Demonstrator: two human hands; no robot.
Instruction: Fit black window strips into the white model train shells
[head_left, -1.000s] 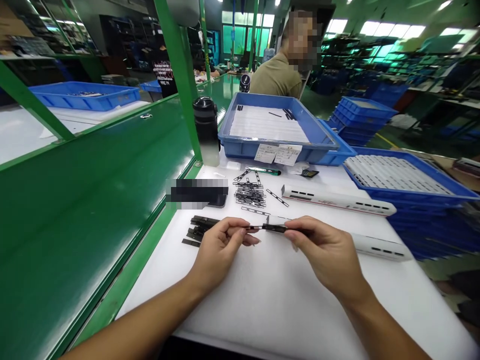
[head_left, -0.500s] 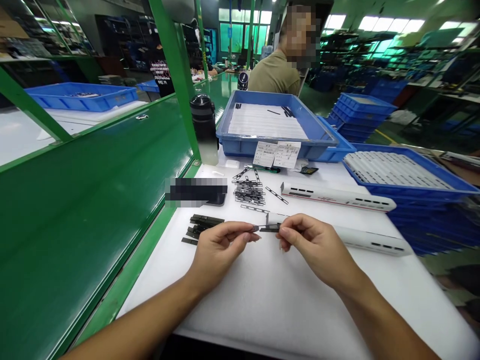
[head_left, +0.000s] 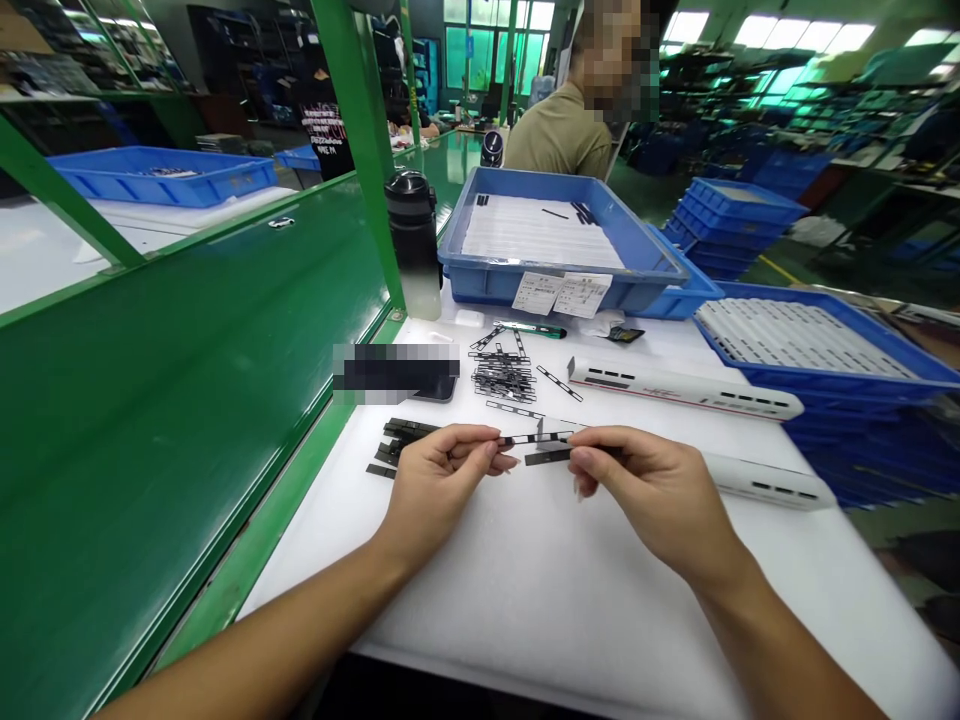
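Note:
A thin black strip with window-like cut-outs (head_left: 534, 438) stretches between my two hands above the white table. My left hand (head_left: 439, 485) pinches its left end, and my right hand (head_left: 652, 490) pinches the right end. Just under it, a plain dark strip (head_left: 547, 458) reaches out from my right fingers; whether they grip it or it lies on the table, I cannot tell. Behind my right hand lies a white train-shaped shell (head_left: 772, 480), partly covered. Another white train shell (head_left: 686, 390) with a red line rests farther back. Plain dark strips (head_left: 401, 432) are piled beside my left hand.
Beyond my hands is a heap of cut-out strips (head_left: 502, 375), with a phone (head_left: 431, 380) to its left. A green cutter knife (head_left: 532, 329), a black bottle (head_left: 414, 240) and a blue tray (head_left: 562, 285) stand behind. Right, another blue tray (head_left: 832, 375) holds white shells. A person (head_left: 559, 135) sits beyond.
My hands have moved slightly apart, and the cut-out strip between them has turned so that its windows show. The view has shifted a little.

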